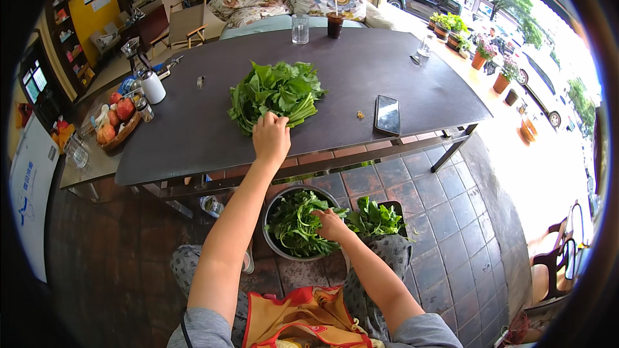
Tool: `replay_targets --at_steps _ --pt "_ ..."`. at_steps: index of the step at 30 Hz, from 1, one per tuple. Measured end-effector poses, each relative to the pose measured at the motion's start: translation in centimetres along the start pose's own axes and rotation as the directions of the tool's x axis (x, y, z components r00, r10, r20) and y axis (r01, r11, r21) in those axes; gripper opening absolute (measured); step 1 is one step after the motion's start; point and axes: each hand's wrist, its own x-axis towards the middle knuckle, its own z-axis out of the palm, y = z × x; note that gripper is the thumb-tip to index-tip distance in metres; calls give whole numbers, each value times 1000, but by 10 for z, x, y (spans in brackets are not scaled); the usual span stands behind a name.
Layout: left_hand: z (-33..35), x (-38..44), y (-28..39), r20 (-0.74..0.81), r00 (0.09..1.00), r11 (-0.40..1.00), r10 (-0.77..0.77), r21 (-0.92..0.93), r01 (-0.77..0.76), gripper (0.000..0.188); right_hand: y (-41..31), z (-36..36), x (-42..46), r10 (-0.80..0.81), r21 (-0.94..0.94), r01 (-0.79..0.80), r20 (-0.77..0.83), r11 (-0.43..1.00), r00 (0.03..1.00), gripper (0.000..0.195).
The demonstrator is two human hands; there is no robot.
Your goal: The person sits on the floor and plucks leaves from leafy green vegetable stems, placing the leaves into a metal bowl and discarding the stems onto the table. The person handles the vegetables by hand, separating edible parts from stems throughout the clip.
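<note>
A heap of leafy green vegetables (pixel 280 92) lies on the dark table (pixel 203 150). My left hand (pixel 272 136) rests at the heap's near edge, fingers curled down over stems; its fingertips are partly hidden, so a grip cannot be made out. Below the table's near edge, a round metal basin (pixel 267 232) on the floor holds more leafy greens (pixel 300 224). My right hand (pixel 331 224) is at the right side of these greens, with its fingers reaching among the stems. Close to its right, more greens (pixel 377 217) stand in a dark square container (pixel 397 209).
A smartphone (pixel 388 115), hair tie (pixel 360 115), glass tumbler (pixel 300 29) and iced drink (pixel 335 25) stand or lie on the table. At left are a white jug (pixel 153 88) and a basket (pixel 126 134) of pomegranates. A table leg (pixel 452 150) stands at right.
</note>
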Motion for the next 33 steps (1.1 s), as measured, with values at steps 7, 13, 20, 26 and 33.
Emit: replay_targets --at_steps 7,13,20,26,33 --pt "-21 26 -21 -197 980 928 -2 -366 -71 5 12 -7 -4 0 94 7 -75 996 997 50" --pt "-89 35 -55 -556 755 707 -347 -684 -179 16 -12 -30 -18 36 189 -20 -81 982 996 45" --pt "-84 -16 -21 -487 832 664 -266 -718 -209 11 -25 -40 -18 -48 587 142 -172 797 984 33" --pt "-144 -11 -2 -721 659 712 -214 -577 -400 12 -27 -45 -29 -19 544 112 -173 831 985 30" --pt "-110 -62 75 -508 840 338 -189 -837 -430 15 -63 -97 -45 -115 948 175 -149 265 982 34"
